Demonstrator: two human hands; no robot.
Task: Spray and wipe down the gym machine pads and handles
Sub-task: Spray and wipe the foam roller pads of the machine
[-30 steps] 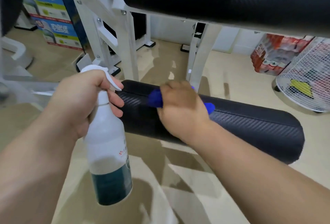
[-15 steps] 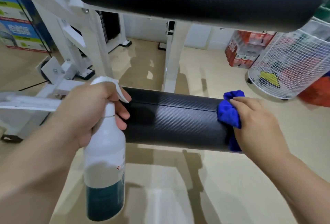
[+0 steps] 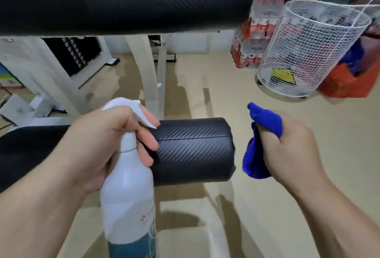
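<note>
Beige floor [image 3: 267,196] is seen beneath a white machine frame [image 3: 148,76], and a long upper pad [image 3: 144,0] fills the top of the frame. The lower roller pad [image 3: 195,150] lies across the middle left, and its right end is now bare. The blue cloth [image 3: 257,154] was at mid-pad a second ago and pressed on that end half a second ago. It has since been carried off the pad and is held just beside the end cap, apart from it. It is bunched in the right hand [image 3: 292,150], with the fingers curled round it. The spray bottle [image 3: 127,196] is gripped at the neck by the left hand [image 3: 107,146], in front of the lower pad. One wipe stroke along this pad is judged complete; its underside, the upper pad and any handles probably remain.

At the upper right, a white wire basket [image 3: 308,47], a wrapped pack of bottles [image 3: 253,37] and an orange bag [image 3: 345,80] are set on the floor, well apart from the pad. The lower pad is overhung by the upper pad, so reach may be crowded.
</note>
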